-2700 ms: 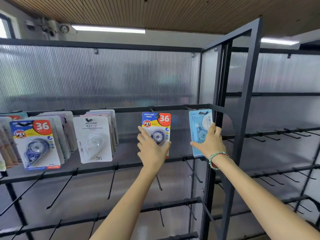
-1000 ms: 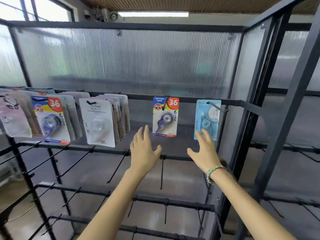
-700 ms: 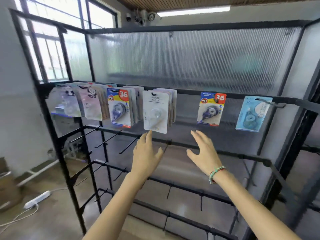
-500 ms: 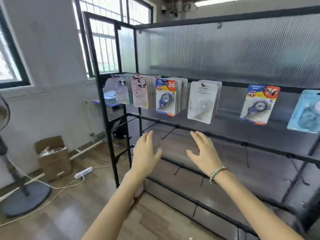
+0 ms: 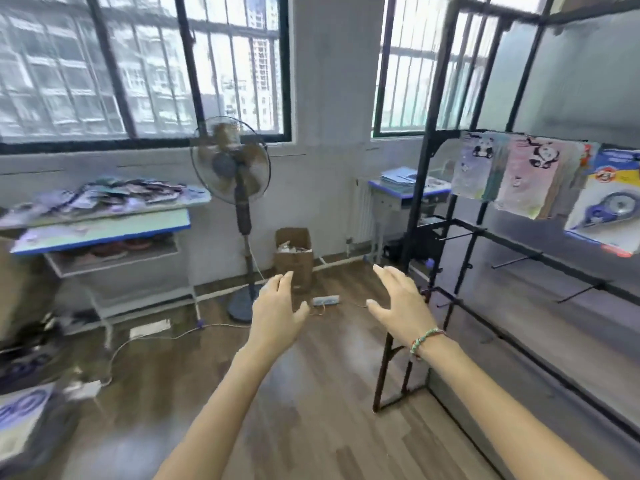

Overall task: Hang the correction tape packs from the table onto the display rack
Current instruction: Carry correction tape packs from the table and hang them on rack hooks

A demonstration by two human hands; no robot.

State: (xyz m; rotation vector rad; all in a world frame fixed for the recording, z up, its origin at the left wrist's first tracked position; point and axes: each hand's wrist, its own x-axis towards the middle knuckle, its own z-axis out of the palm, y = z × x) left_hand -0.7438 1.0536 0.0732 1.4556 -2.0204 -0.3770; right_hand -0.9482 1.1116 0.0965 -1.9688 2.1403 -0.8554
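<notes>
Both hands, left hand (image 5: 277,315) and right hand (image 5: 401,306), empty with fingers spread wide. Correction tape packs (image 5: 114,195) heaped on the far-left worktop (image 5: 104,228); display rack (image 5: 450,237) at right. Risk: tripping on the floor cable (image 5: 166,336) while crossing.

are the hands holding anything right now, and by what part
Nothing is held: the left hand and right hand are both open and empty in mid-air.

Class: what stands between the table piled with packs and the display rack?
In the head view, a standing fan and a cardboard box stand between the table and display rack.
</notes>
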